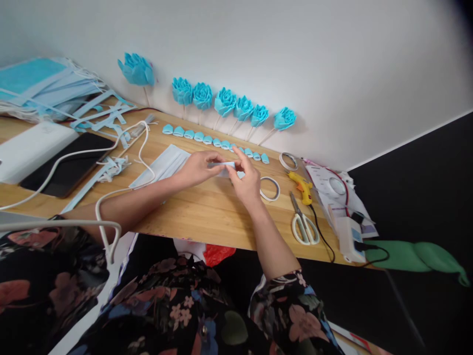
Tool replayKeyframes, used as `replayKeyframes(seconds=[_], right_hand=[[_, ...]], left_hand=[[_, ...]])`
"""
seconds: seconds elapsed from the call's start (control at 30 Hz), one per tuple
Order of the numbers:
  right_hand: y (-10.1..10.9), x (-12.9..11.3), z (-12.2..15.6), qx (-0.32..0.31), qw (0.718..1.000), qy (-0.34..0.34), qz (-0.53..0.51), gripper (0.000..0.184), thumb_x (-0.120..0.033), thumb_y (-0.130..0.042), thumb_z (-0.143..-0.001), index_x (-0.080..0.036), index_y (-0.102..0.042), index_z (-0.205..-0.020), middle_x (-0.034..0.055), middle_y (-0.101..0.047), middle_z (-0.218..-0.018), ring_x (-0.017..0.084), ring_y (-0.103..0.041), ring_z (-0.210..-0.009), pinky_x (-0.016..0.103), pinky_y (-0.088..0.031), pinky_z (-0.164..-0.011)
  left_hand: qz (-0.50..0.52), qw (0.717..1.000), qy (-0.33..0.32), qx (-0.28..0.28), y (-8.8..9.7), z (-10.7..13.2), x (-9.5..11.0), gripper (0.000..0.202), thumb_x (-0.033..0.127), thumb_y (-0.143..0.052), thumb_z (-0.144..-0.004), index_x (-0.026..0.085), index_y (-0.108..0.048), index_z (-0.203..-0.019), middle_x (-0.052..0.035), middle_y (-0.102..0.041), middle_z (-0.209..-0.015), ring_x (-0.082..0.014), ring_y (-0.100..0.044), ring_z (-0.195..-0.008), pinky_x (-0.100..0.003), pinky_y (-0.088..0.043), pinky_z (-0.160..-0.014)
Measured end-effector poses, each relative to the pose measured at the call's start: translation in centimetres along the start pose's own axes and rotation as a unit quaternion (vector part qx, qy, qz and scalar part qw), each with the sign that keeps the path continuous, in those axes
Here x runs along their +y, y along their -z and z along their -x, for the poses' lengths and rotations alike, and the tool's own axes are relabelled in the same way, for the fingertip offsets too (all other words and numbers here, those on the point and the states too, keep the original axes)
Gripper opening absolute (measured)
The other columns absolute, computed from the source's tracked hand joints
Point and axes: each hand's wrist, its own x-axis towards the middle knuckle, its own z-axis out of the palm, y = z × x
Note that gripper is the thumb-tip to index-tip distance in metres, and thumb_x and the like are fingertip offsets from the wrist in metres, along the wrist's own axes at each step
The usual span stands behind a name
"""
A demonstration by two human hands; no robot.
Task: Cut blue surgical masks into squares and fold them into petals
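Between my two hands, above the middle of the table, is a small light-blue piece of mask fabric (224,171). My left hand (201,167) pinches its left end, and my right hand (246,177) grips the other end between thumb and fingers. Part of the piece is hidden by the fingers. Behind the hands runs a row of several small folded blue petals (198,136), some covered by my right hand. A pale mask sheet (166,165) lies flat beside my left hand. To the right of my right hand is a roll of tape (269,189).
Several blue fabric flowers (225,102) on sticks lean against the wall. At right are another tape roll (288,161), a yellow glue gun (301,187), scissors (305,227) and a power strip (350,239). Stacked masks (40,84), a phone (64,165) and a white cable (142,153) occupy the left.
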Motion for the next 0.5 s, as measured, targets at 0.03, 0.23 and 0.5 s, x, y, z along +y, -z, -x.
replayKeyframes(seconds=[0.03,0.23,0.5], right_hand=[[-0.05,-0.02,0.02,0.001,1.0,0.002,0.0,0.053,-0.024,-0.059,-0.091,-0.032,-0.056,-0.142,0.0014,-0.073,-0.095,0.018,-0.063,-0.079,0.037,-0.054,-0.085],[-0.11,-0.3,-0.01,-0.007,0.998,-0.024,-0.05,0.063,-0.023,-0.064,-0.087,-0.031,-0.047,-0.148,0.0012,-0.07,-0.093,0.018,-0.064,-0.08,0.034,-0.055,-0.079],[-0.06,0.42,-0.21,0.008,0.998,-0.051,-0.027,0.064,-0.02,-0.064,-0.085,-0.031,-0.048,-0.146,0.0029,-0.068,-0.103,0.018,-0.063,-0.08,0.035,-0.057,-0.078]], left_hand=[[-0.011,1.0,-0.007,0.006,-0.03,0.03,-0.05,0.014,0.029,-0.067,-0.081,0.017,-0.072,-0.086,-0.005,-0.075,-0.09,-0.0191,-0.066,-0.087,-0.031,-0.049,-0.083],[0.074,0.997,0.023,0.021,-0.1,0.04,-0.18,0.018,0.033,-0.072,-0.079,0.015,-0.073,-0.078,-0.0044,-0.073,-0.079,-0.0168,-0.064,-0.074,-0.029,-0.047,-0.071],[0.226,0.971,0.055,0.046,0.25,-0.55,-0.54,0.021,0.036,-0.083,-0.07,0.017,-0.076,-0.076,-0.003,-0.074,-0.082,-0.0166,-0.064,-0.078,-0.03,-0.049,-0.078]])
